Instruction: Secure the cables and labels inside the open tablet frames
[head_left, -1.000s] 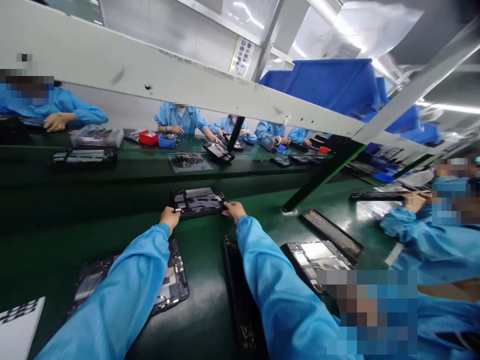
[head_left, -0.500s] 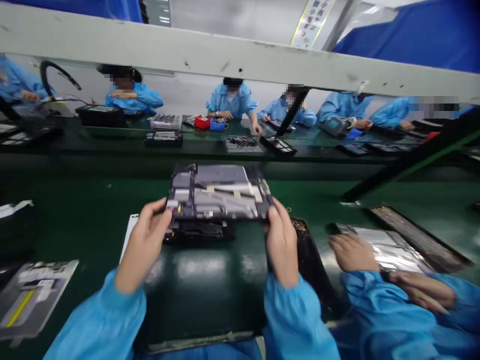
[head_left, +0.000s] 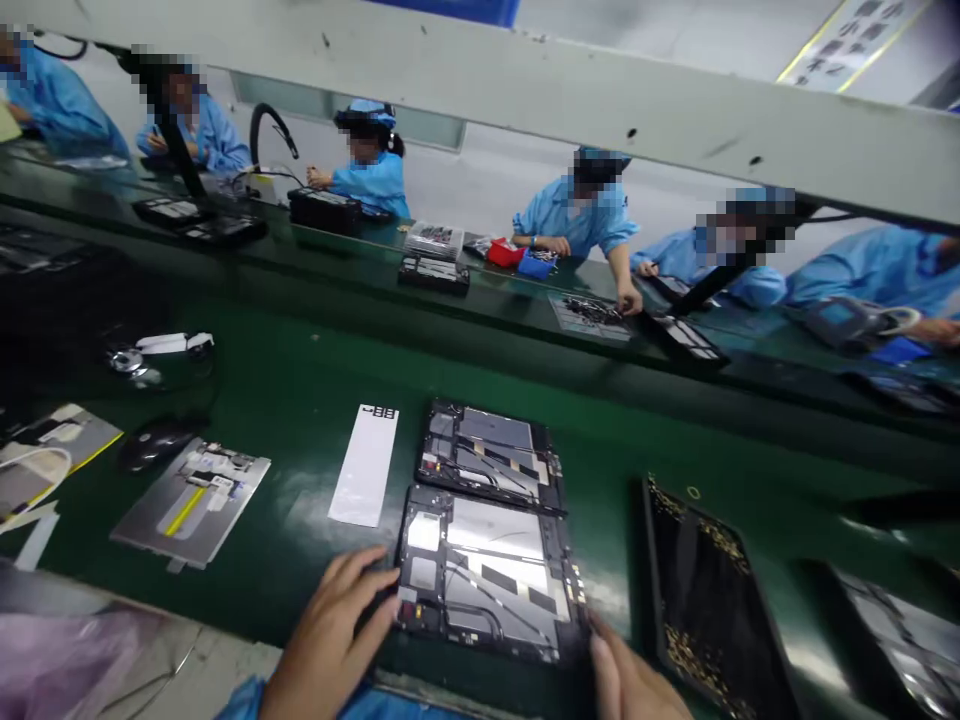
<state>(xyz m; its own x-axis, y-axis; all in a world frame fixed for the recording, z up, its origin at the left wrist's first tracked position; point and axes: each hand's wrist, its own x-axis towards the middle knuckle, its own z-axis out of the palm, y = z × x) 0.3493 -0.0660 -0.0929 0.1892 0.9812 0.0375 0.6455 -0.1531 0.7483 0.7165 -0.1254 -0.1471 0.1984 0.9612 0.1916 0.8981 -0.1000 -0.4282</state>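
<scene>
Left hand [head_left: 330,640]: fingers loosely bent, tips on the near tablet's [head_left: 487,575] left edge, not wrapped round it.
Right hand [head_left: 630,680]: at its bottom right corner; mostly cut off, so I cannot tell how open.
Green table [head_left: 300,380]: near tablet lies flat, close to the person.
Black tray [head_left: 705,590]: just right.
White strip [head_left: 365,465]: further left.
Care: I think edges only; keep fingers off the inside wires.

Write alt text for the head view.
The left hand and right hand touch opposite sides of a tablet chassis on a green bench; a second chassis lies beyond, a white strip left, a black tray right.
</scene>
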